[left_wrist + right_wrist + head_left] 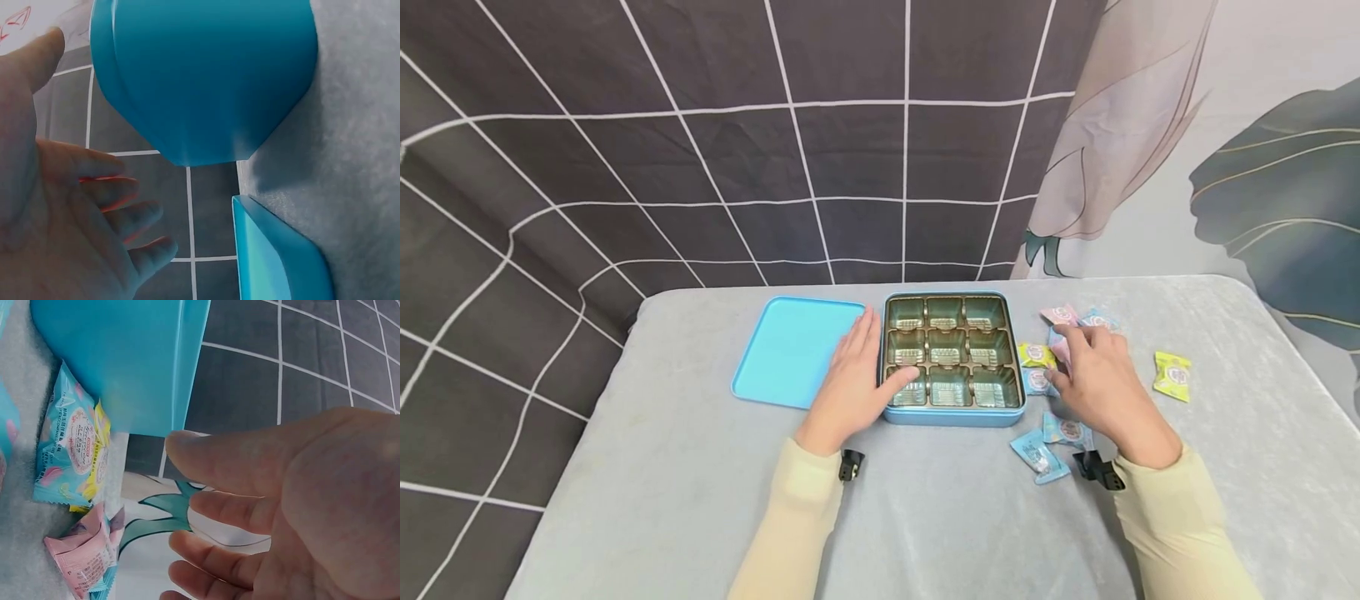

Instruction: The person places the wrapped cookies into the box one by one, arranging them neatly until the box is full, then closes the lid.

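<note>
A blue square box stands on the table, holding a gold-toned tray of several compartments. My left hand lies along its left side, fingers straight, the thumb reaching over the front left compartment. In the left wrist view that hand's fingers are spread and hold nothing. My right hand hovers over a cluster of wrapped candies right of the box. Its fingers are loosely bent and empty in the right wrist view, close to a blue packet, a yellow packet and a pink packet.
Left of the box lies a flat blue lid, partly behind my left hand. Two blue candies lie near the box's front right corner. A yellow candy sits apart at the right. Behind the table hangs a dark grid-patterned cloth.
</note>
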Motion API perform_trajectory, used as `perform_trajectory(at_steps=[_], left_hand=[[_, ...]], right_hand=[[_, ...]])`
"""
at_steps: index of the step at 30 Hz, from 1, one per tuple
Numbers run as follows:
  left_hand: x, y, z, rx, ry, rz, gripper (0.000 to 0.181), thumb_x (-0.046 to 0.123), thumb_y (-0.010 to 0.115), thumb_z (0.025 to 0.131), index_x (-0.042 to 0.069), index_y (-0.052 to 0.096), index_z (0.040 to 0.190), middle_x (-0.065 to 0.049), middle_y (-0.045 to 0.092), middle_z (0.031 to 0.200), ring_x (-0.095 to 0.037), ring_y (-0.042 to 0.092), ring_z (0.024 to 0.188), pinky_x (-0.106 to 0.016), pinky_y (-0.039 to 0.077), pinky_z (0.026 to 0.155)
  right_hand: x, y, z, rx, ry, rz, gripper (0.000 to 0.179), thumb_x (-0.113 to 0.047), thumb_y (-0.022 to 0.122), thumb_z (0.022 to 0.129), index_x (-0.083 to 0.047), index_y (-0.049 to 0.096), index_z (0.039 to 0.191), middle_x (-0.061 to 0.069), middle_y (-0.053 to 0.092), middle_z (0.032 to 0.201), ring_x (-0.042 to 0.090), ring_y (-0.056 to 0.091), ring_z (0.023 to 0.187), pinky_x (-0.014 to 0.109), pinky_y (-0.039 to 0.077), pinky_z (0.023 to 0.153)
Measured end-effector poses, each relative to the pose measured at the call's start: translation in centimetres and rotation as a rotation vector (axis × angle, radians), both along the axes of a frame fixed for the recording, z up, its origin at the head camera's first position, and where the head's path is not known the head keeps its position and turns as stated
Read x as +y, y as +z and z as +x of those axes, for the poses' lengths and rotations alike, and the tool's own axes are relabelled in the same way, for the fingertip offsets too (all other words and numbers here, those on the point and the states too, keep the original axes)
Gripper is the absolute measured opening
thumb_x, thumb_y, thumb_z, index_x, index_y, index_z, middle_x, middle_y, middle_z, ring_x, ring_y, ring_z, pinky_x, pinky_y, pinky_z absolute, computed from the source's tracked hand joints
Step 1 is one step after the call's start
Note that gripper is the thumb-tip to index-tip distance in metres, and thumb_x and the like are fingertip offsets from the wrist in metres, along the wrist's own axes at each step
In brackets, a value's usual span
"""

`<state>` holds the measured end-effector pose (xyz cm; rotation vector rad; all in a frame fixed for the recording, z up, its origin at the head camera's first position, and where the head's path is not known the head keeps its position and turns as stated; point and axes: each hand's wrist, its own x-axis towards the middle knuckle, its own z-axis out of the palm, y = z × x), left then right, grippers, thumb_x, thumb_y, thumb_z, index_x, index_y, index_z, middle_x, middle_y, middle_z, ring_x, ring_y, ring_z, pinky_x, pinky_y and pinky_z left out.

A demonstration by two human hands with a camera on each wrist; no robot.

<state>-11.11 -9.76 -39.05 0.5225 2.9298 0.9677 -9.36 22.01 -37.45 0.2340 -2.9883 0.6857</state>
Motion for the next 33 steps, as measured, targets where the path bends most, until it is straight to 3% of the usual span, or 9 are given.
perform_trajectory(at_steps=[19, 27, 33], left_hand=[[0.9, -1.0, 0.0, -0.146, -0.062, -0.019, 0.113, 0.064, 0.062, 0.091, -0.001, -0.002, 0.159, -0.006, -0.02, 0.165, -0.025, -0.006, 0.154, -0.044, 0.008, 0.121], [1.4, -1.6, 0.5, -0.191, -0.064, -0.032, 0.122, 0.067, 0.065, 0.087, -0.003, -0.007, 0.157, -0.014, -0.021, 0.165, -0.027, -0.012, 0.153, -0.043, 0.01, 0.121], [1.4, -2.0, 0.8, -0.222, -0.065, -0.018, 0.141, 0.074, 0.072, 0.075, -0.002, -0.015, 0.156, -0.02, -0.021, 0.164, -0.03, -0.013, 0.152, -0.043, 0.015, 0.121]], right_hand=[[0.0, -0.3, -0.3, -0.106, 0.04, 0.03, 0.049, -0.005, 0.076, 0.085, 0.011, 0.052, 0.125, 0.037, 0.047, 0.123, 0.053, 0.039, 0.113, 0.064, 0.037, 0.092], [0.0, -0.6, -0.4, -0.133, 0.106, 0.069, 0.046, -0.003, 0.076, 0.082, 0.01, 0.056, 0.121, 0.034, 0.054, 0.116, 0.051, 0.047, 0.109, 0.062, 0.041, 0.091], [-0.2, -0.7, -0.5, -0.173, 0.156, 0.088, 0.047, -0.002, 0.077, 0.082, 0.009, 0.059, 0.124, 0.031, 0.06, 0.118, 0.052, 0.053, 0.112, 0.062, 0.042, 0.094]])
